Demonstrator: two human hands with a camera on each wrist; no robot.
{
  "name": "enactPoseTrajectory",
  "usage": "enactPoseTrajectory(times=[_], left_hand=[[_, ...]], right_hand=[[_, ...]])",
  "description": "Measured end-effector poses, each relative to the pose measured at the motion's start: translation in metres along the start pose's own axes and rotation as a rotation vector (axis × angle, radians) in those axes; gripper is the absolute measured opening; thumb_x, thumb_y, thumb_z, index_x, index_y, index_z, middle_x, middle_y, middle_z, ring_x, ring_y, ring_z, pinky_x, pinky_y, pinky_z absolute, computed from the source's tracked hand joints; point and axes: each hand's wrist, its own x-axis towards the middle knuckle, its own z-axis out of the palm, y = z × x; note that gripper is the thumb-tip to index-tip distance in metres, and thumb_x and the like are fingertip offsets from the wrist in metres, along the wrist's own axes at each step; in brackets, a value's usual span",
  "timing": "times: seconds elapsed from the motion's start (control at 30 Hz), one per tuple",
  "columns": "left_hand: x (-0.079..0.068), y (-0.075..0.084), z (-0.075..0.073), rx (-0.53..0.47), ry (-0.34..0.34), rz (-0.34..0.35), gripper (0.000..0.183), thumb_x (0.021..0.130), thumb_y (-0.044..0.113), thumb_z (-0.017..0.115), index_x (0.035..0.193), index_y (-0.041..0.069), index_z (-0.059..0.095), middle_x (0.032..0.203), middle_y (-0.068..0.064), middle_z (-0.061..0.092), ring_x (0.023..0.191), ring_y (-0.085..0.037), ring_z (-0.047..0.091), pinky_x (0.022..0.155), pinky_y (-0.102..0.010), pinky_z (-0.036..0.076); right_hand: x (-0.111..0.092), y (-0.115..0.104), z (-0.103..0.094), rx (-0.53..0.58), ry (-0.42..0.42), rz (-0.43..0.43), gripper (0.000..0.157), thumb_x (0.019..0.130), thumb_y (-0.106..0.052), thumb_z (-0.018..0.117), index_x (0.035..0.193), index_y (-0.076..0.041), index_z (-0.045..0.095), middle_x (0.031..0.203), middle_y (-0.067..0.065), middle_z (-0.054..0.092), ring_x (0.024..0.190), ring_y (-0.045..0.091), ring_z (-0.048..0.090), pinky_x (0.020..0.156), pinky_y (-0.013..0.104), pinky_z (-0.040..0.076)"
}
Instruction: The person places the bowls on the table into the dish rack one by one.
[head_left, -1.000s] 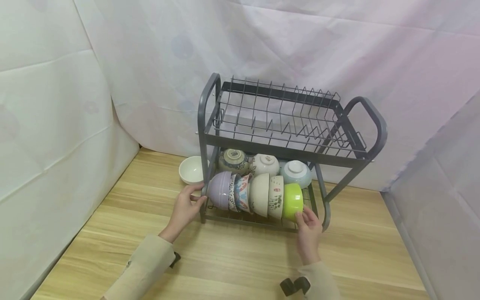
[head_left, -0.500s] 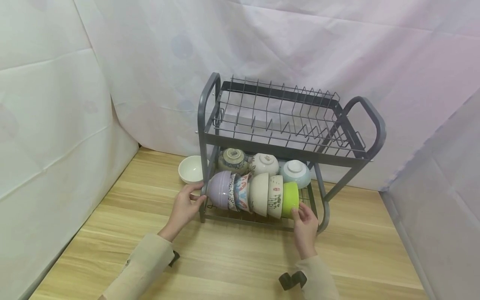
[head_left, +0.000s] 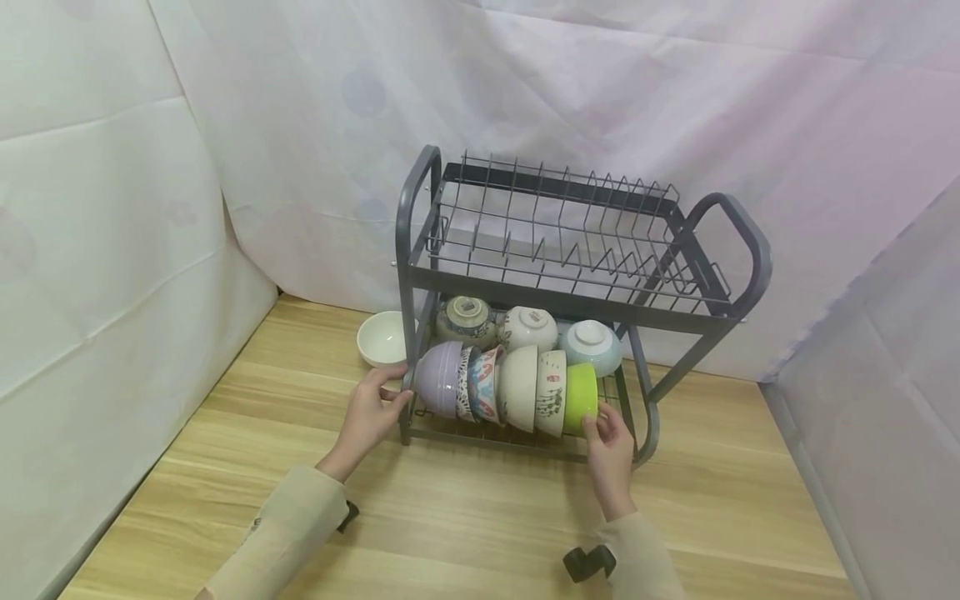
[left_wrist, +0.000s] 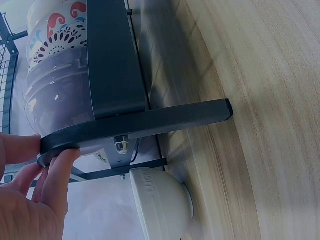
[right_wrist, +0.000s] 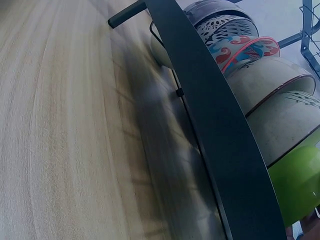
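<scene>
A two-tier dark metal dish rack (head_left: 637, 315) stands on the wooden table. Along the front of its lower tier, several bowls lie on their sides, nested in a row. A lavender bowl (head_left: 438, 380) is at the left end, then patterned bowls and a cream bowl (head_left: 519, 390), and a lime green bowl (head_left: 580, 397) at the right end. My left hand (head_left: 369, 415) grips the rack's left front post (left_wrist: 150, 121), thumb on one side and fingers on the other. With thumb and fingers my right hand (head_left: 611, 454) holds the green bowl; it is mostly cut off in the right wrist view.
Behind the row, three upside-down bowls sit on the lower tier: a brownish one (head_left: 467, 323), a white one (head_left: 529, 330) and a pale blue one (head_left: 592, 348). A white bowl (head_left: 382, 340) stands on the table beyond the left post. White cloth (head_left: 322, 150) hangs behind.
My right hand has moved slightly left with the green bowl, which now sits deeper in the bowl beside it. Over the last half second little differs. My left hand stays on the post.
</scene>
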Motion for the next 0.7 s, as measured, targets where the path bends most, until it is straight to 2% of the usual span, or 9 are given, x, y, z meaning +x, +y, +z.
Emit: enactPoseTrajectory(times=[0.2, 0.33, 0.47, 0.53, 0.6, 0.7], left_hand=[[0.0, 0.001, 0.0, -0.001, -0.007, -0.019, 0.036, 0.076, -0.005, 0.066, 0.112, -0.006, 0.057, 0.111, -0.022, 0.056, 0.079, -0.033, 0.064, 0.062, -0.022, 0.055], [-0.001, 0.001, 0.0, -0.015, -0.016, -0.026, 0.037, 0.076, -0.005, 0.066, 0.112, -0.006, 0.057, 0.111, -0.022, 0.055, 0.079, -0.033, 0.064, 0.062, -0.022, 0.055], [-0.002, 0.001, 0.0, -0.013, -0.018, -0.025, 0.037, 0.076, -0.006, 0.066, 0.112, -0.006, 0.056, 0.111, -0.022, 0.055, 0.079, -0.033, 0.064, 0.063, -0.022, 0.055], [-0.002, 0.001, -0.001, -0.012, -0.015, -0.024, 0.036, 0.076, -0.006, 0.066, 0.112, -0.006, 0.057, 0.111, -0.022, 0.056, 0.079, -0.032, 0.064, 0.062, -0.022, 0.055], [-0.002, 0.001, -0.001, -0.011, -0.015, -0.024, 0.036, 0.076, -0.005, 0.066, 0.112, -0.006, 0.057, 0.111, -0.022, 0.056, 0.079, -0.032, 0.064, 0.062, -0.022, 0.055], [-0.001, 0.001, -0.001, -0.017, -0.014, -0.027, 0.037, 0.076, -0.006, 0.066, 0.112, -0.006, 0.057, 0.111, -0.022, 0.056, 0.079, -0.033, 0.063, 0.062, -0.022, 0.055]], right_hand=[[0.0, 0.002, -0.005, -0.053, -0.041, -0.001, 0.033, 0.093, -0.014, 0.048, 0.124, -0.004, 0.048, 0.117, 0.017, 0.058, 0.095, 0.002, 0.053, 0.083, 0.015, 0.043], [-0.003, -0.002, -0.011, -0.061, 0.033, -0.117, 0.03, 0.093, -0.012, 0.049, 0.121, -0.001, 0.051, 0.114, 0.011, 0.058, 0.095, -0.001, 0.05, 0.084, 0.015, 0.042], [-0.007, -0.021, -0.024, 0.087, 0.143, -0.266, 0.027, 0.09, -0.002, 0.049, 0.116, 0.007, 0.051, 0.104, -0.005, 0.06, 0.095, 0.001, 0.052, 0.085, 0.01, 0.041], [-0.007, -0.035, -0.034, 0.159, 0.199, -0.321, 0.027, 0.089, 0.0, 0.05, 0.115, 0.008, 0.051, 0.101, -0.009, 0.059, 0.096, 0.004, 0.053, 0.084, 0.01, 0.041], [-0.005, -0.05, -0.045, 0.219, 0.262, -0.364, 0.026, 0.089, 0.0, 0.051, 0.113, 0.007, 0.053, 0.1, -0.01, 0.06, 0.095, 0.007, 0.053, 0.082, 0.012, 0.041], [0.005, -0.069, -0.06, 0.349, 0.349, -0.438, 0.024, 0.087, 0.003, 0.053, 0.11, 0.005, 0.057, 0.1, -0.001, 0.061, 0.093, 0.01, 0.054, 0.083, 0.016, 0.043]])
